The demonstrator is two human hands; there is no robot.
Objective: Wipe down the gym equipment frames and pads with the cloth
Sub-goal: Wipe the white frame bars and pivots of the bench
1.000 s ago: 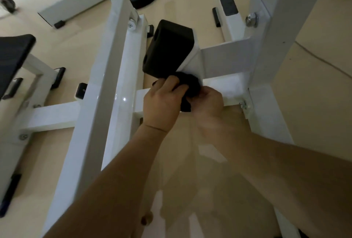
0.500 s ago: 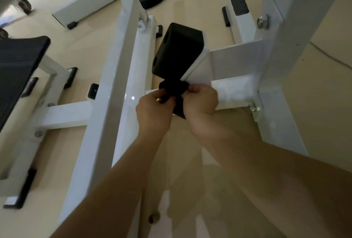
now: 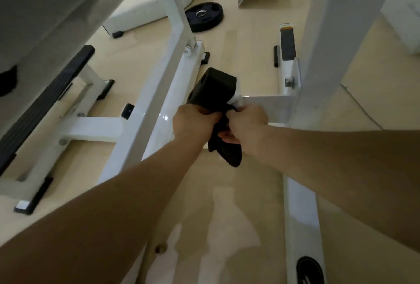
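Note:
A black cloth [image 3: 227,149] hangs bunched between both hands. My left hand [image 3: 193,122] grips its upper left part, and my right hand [image 3: 246,128] grips it from the right with the thumb curled under. Just above the hands sits a black rubber block pad [image 3: 213,89] on a white bracket of the white gym frame [image 3: 268,107]. The cloth's top edge lies against the underside of the pad. A slanted white frame beam [image 3: 147,111] runs along the left of my left forearm.
A black weight plate [image 3: 203,16] lies on the beige floor behind. A black padded bench edge [image 3: 45,104] slopes at the left. A thick white upright [image 3: 322,40] stands at the right, with a white base rail [image 3: 302,220] below my right arm.
My view has tilted up and back, showing more of the room. Both hands keep hold of the cloth under the pad, and more cloth now hangs below my right hand.

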